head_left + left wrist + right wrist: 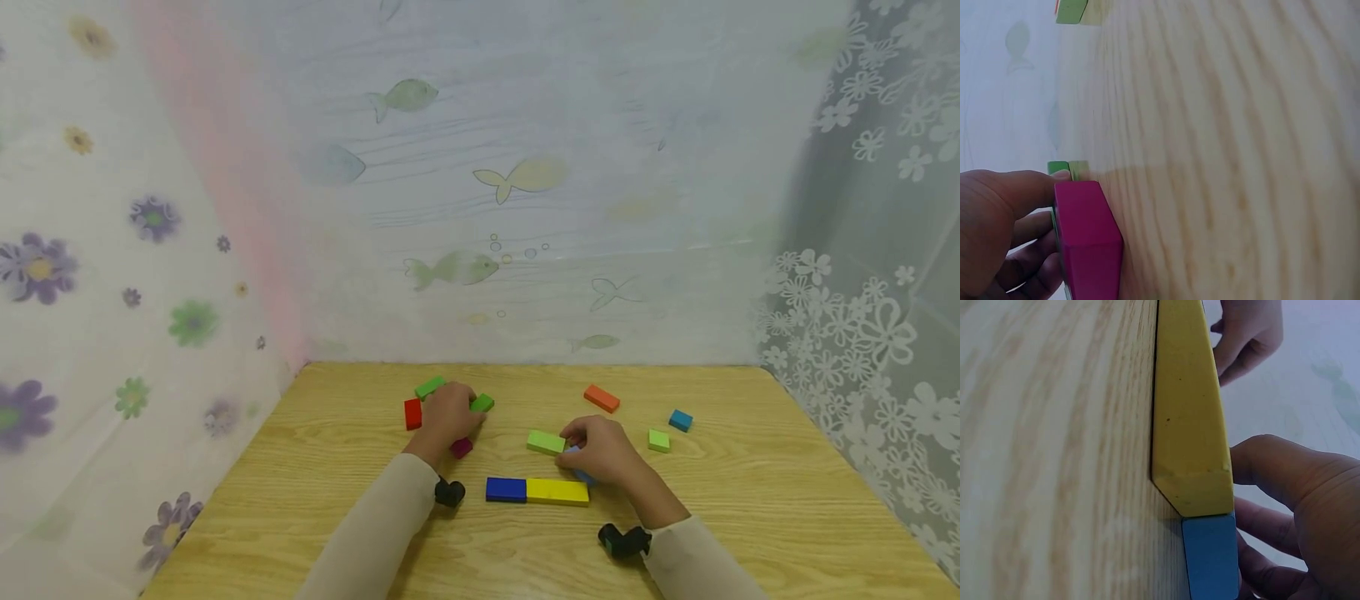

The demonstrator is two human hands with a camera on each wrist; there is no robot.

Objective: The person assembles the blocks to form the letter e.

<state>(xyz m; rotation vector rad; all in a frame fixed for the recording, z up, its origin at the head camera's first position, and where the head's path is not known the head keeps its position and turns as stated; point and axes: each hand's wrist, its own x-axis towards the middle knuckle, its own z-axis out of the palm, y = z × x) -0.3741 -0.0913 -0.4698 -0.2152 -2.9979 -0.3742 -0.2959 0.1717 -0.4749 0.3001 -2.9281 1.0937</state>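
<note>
My left hand (448, 412) is low over the table's left side, thumb and forefinger at the near end of a green block (482, 403); its other fingertips are hidden. A magenta block (1090, 240) lies just before that hand, a red block (412, 414) and another green block (430, 387) beside it. My right hand (606, 450) curls round a light blue block (582, 477), partly covered by the thumb. At those fingertips lies a light green block (545, 442). Nearer me, a dark blue block (506, 490) and a yellow block (557, 492) touch end to end.
On the right side of the wooden table (750, 517) lie an orange block (602, 398), a small lime block (658, 441) and a blue block (681, 420). Patterned curtains (525, 217) hang behind the table and at both sides.
</note>
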